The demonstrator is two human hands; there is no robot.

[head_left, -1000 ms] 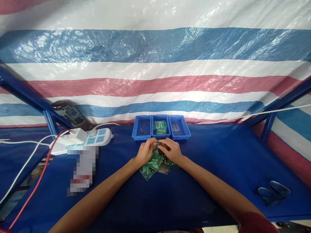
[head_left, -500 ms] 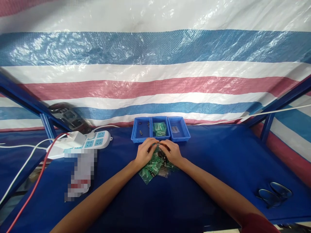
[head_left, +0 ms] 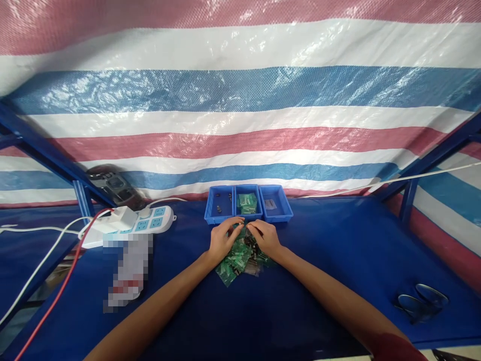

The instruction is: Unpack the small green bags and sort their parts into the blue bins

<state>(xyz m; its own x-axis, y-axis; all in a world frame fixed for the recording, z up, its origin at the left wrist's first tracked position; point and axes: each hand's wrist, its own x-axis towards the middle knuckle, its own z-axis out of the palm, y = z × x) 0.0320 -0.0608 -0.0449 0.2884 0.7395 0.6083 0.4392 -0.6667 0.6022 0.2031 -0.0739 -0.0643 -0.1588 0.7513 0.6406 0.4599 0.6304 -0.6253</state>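
Note:
My left hand (head_left: pixel 224 239) and my right hand (head_left: pixel 266 237) face each other over a loose pile on the table. Thumb and fingers of each are brought together in a pinch; whatever lies between the fingertips is too small to make out. Beneath them is a heap of small green packets (head_left: pixel 240 254), with dark little parts (head_left: pixel 254 249) and a clear bag (head_left: pixel 252 269) among it. My hands cover the upper part of this heap. Just beyond my fingertips stand the blue bins, the middle one (head_left: pixel 251 217) holding more green packets (head_left: pixel 247 202).
The left bin (head_left: pixel 214 219) holds a few small metal pieces; the right bin (head_left: pixel 281 218) holds a clear packet (head_left: pixel 270 204). Leftward are a power strip (head_left: pixel 158 220), a red cable (head_left: pixel 69 265) and a blurred-out item (head_left: pixel 130 271). Eyeglasses (head_left: pixel 423 303) lie at right.
My fingertips have drawn slightly apart, while both hands stay above the pile. The whole view has shifted a little; the bins and packets look unmoved on the table.

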